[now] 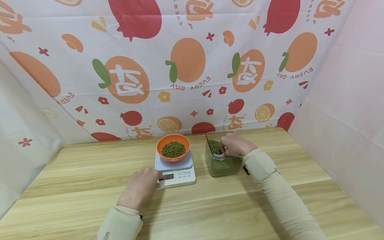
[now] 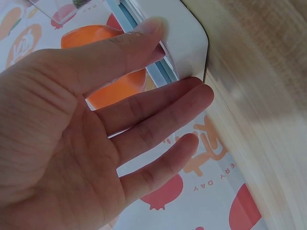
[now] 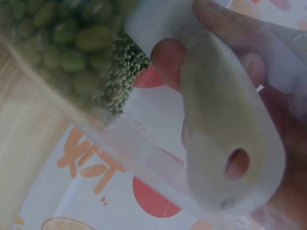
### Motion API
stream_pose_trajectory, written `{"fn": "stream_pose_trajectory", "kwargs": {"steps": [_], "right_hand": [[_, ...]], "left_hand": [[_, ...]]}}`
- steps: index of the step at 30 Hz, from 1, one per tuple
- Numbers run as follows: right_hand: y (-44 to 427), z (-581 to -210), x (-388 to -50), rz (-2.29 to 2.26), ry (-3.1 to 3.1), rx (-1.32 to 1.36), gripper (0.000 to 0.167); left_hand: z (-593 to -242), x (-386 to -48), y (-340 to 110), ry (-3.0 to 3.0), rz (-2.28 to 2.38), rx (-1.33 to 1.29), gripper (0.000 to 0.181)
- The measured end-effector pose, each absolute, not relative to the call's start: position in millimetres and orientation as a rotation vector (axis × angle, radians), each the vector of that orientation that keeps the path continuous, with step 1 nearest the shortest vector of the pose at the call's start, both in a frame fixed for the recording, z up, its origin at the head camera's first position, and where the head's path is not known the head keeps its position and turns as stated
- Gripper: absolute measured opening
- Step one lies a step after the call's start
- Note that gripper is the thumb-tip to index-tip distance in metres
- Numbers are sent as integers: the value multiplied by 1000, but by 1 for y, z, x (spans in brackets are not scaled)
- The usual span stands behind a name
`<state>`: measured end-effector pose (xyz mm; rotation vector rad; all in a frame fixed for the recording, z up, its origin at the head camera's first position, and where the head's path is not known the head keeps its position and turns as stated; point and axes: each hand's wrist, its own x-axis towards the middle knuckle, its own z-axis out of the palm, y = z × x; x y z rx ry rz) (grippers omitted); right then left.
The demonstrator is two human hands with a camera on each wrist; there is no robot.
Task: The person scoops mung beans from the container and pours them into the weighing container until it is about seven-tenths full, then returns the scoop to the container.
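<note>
My left hand (image 1: 142, 186) is at the left edge of a white kitchen scale (image 1: 180, 180). In the left wrist view its thumb rests on the scale's body (image 2: 184, 38), and the other visible fingers extend loosely beside it. On the scale sits an orange bowl (image 1: 160, 143) holding green mung beans (image 1: 173, 150). With my right hand (image 1: 237, 145) I grip a white scoop (image 3: 216, 110) by its handle, which has a hole near the end. That hand reaches into a clear container (image 1: 214, 171) of mung beans (image 3: 72, 43); the scoop's bowl is mostly hidden.
The scale and the container stand side by side on a wooden table (image 1: 195, 213), with a gap between them. A fruit-printed cloth (image 1: 189, 100) hangs along the table's back edge. Pale sheets rise at the left and right.
</note>
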<state>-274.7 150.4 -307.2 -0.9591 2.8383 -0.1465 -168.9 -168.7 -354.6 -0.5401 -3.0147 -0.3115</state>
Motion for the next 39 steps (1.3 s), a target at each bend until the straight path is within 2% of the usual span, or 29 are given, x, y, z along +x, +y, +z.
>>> {"fn": "stream_pose_trajectory", "kwargs": {"steps": [39], "right_hand": [[161,-288,-269,-229,2879,-1014,23]], "left_hand": [[-354,-169,-167,-3039,-291,-536,13]]}}
